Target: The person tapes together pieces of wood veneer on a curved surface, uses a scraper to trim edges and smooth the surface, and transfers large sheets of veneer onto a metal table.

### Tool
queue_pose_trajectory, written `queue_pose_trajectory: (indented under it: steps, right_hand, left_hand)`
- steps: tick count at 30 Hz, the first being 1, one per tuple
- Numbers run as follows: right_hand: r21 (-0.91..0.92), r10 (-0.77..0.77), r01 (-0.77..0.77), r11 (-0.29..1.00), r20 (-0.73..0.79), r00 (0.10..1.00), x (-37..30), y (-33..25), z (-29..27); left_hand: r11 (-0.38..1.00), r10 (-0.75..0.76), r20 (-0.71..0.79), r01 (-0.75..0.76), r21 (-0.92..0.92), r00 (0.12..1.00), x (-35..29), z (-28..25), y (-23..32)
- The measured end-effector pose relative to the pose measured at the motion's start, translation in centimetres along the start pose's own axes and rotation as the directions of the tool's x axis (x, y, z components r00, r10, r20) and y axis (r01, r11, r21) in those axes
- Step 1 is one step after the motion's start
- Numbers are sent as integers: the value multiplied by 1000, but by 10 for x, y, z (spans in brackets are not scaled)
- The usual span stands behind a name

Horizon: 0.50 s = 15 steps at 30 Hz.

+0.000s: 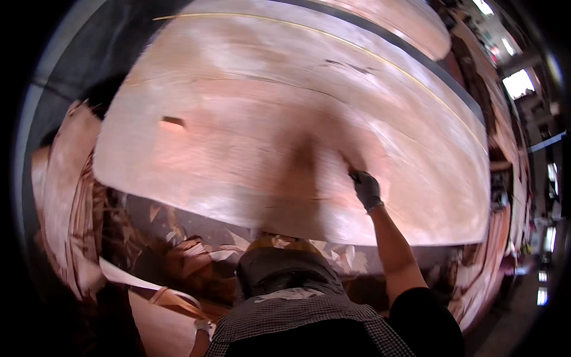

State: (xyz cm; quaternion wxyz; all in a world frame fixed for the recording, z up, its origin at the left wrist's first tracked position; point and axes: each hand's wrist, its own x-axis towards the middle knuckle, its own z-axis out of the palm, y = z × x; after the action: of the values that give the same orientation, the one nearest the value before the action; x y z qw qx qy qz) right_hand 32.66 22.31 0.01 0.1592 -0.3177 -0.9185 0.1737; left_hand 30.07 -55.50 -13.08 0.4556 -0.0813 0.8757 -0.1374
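Head view: under and around the right grip (367,189) lies the work, a big pale wood sheet (434,172). Step in hand, my read: passing a slim dark tool (354,163) over the sheet face. Right grip is curled round it; tip points up-left, blurred, can't tell if it touches. Next move probably calls for a low, even tool angle and light pressure so the sheet doesn't tear.

Pose: right forearm (395,253) runs up and slightly left from the lower right, elbow looks nearly straight. Left grip (203,326) is low, well below-left of the right one, beside brown strips (172,299); fingers unclear, can't tell if pinching. Small block (173,122) on the sheet, well left of the right grip.
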Motion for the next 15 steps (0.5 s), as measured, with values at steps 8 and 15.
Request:
queue_pose_trajectory:
  steps: [8, 15]
  right_hand:
    - [-50, 483, -500, 865, -193, 854, -7, 128, -59]
    - [26, 481, -487, 873, 123, 868, 29, 122, -53]
  left_hand:
    - [764, 629, -275, -644, 47, 727, -93, -131, 196]
    - [693, 657, 2, -605, 393, 754, -181, -187, 311]
